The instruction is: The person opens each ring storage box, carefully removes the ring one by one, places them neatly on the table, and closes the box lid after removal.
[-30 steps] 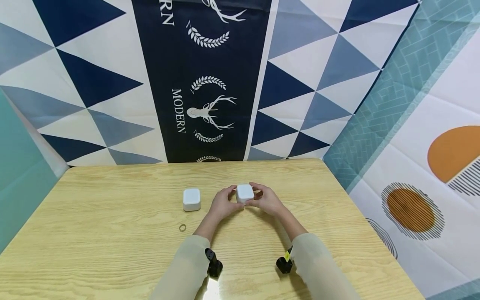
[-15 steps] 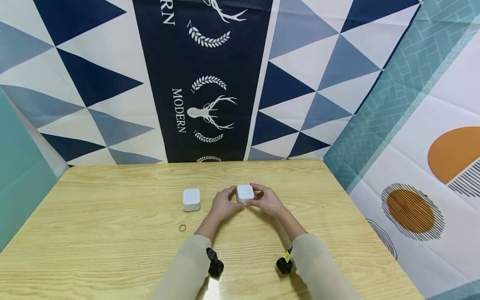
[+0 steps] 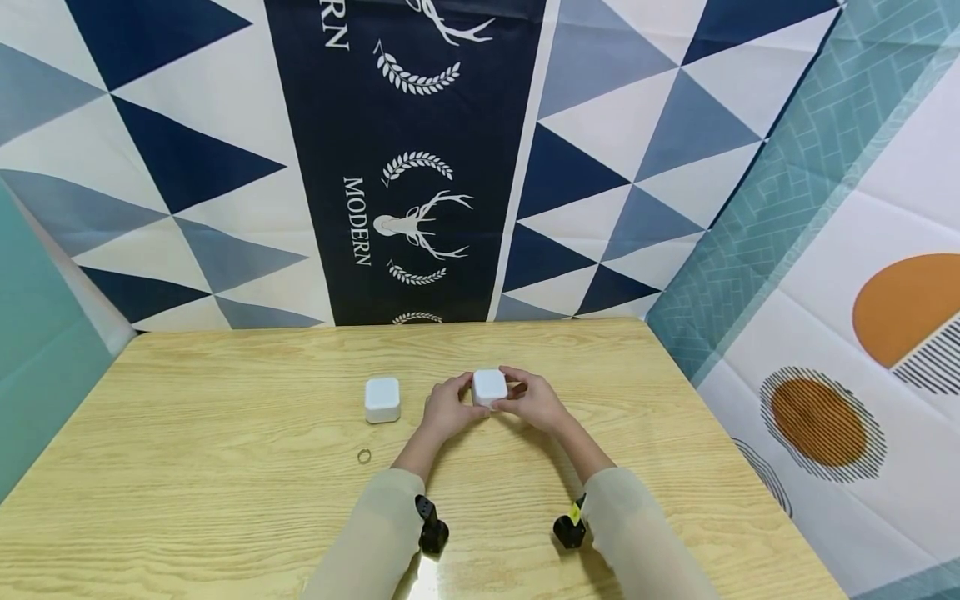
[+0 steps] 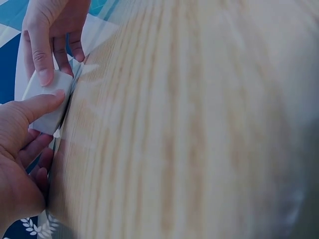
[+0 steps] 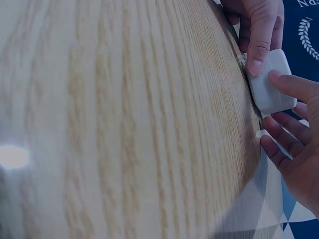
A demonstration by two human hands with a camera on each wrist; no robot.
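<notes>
Between both hands, toward the back of the table, is a small white box with rounded corners (image 3: pixel 490 385). My left hand (image 3: pixel 447 407) grips it from the left, thumb on its near face and fingers behind. From the right, my right hand (image 3: pixel 536 400) holds the same box, its thumb also on the near face. The right wrist view shows the box's near face (image 5: pixel 271 92) with both thumbs pressed to it. A second, matching white box (image 3: pixel 382 400) stands to the left, apart from the hands. Nearer to me lies a thin ring (image 3: pixel 364 456).
The wooden table (image 3: pixel 225 500) ends at a back wall hung with patterned cloth (image 3: pixel 420 167). On the right hangs a white cloth with orange circles (image 3: pixel 832 400). Each sleeve carries a small black wrist camera, one on the left (image 3: pixel 432 533), one on the right (image 3: pixel 570 531).
</notes>
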